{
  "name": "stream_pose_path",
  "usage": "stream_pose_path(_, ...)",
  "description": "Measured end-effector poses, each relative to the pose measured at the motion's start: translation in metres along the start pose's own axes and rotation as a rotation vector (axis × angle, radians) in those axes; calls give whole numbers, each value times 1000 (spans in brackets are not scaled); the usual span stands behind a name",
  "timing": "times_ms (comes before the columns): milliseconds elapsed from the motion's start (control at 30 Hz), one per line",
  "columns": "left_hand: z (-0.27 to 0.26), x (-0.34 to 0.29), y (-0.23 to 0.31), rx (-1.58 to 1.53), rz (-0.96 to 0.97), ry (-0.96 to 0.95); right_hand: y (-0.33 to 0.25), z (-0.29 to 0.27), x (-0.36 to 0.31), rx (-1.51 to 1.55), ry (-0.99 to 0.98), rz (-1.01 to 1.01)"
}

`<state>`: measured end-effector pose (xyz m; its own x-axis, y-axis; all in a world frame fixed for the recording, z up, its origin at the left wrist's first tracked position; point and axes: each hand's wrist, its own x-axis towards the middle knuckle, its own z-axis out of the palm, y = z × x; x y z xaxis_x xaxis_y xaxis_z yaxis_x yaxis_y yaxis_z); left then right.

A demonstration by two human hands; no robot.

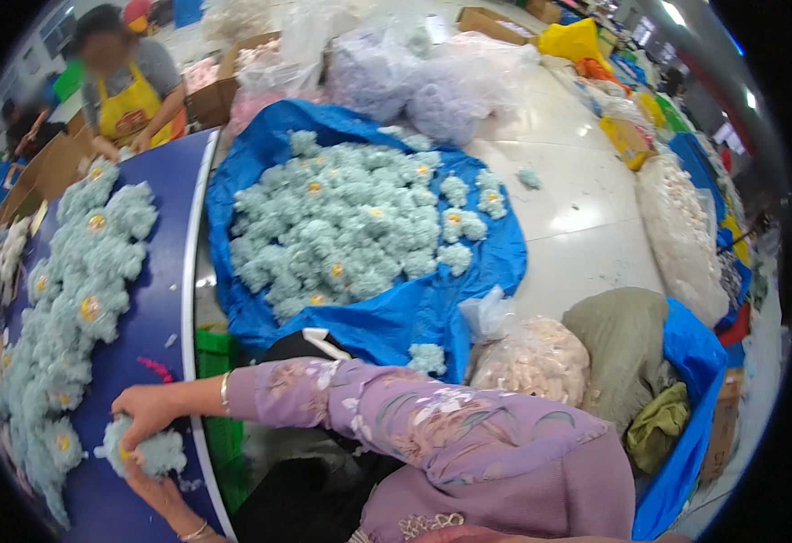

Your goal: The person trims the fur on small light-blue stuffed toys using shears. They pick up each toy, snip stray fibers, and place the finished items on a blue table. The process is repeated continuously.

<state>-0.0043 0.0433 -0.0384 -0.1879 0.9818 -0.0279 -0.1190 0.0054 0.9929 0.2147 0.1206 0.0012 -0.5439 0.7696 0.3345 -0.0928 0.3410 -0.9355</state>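
A small pale blue fluffy plush piece (166, 452) with a yellow spot is held between both hands, just above the near part of the dark blue table (156, 317). My right hand (150, 407), on the arm in the floral purple sleeve, grips it from above with bent fingers. From below, my left hand (153, 493) closes on its lower edge; part of its fingers is hidden by the plush. Left of my hands, a long heap of similar plush pieces (97, 262), several with yellow-orange centres, lies on the table.
On the floor beyond the table edge, a blue tarp (495, 244) bears a large heap of plush pieces (350, 217). A green crate (219, 371) stands under the table's edge. Clear bags (536, 362) and an olive sack (617, 344) lie right. A co-worker (133, 100) stands far left.
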Motion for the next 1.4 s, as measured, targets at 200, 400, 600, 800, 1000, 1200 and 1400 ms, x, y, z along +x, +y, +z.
stream_pose_path(200, -19, -2, -2, -108, -114, -2, 5, 33, 3, 294, -35, 50)
stream_pose_path(400, 2, -4, -6, -121, -157, -132, -19, 13, -13, 369, -10, 142)
stream_pose_path(600, -10, -15, 5, -114, -143, -176, -1, 21, -4, 253, -30, 52)
stream_pose_path(800, -7, -31, 5, -13, -34, -205, 21, 15, 0, -2, -79, 123)
stream_pose_path(1000, 25, -29, 21, -292, -13, -155, -12, 10, 1, 156, 2, 284)
stream_pose_path(1200, 39, -31, 45, -497, 32, -96, -32, 42, -10, -98, 217, -88)
stream_pose_path(1400, 24, -26, 30, -383, 73, 106, -42, 79, -20, -467, -5, -346)
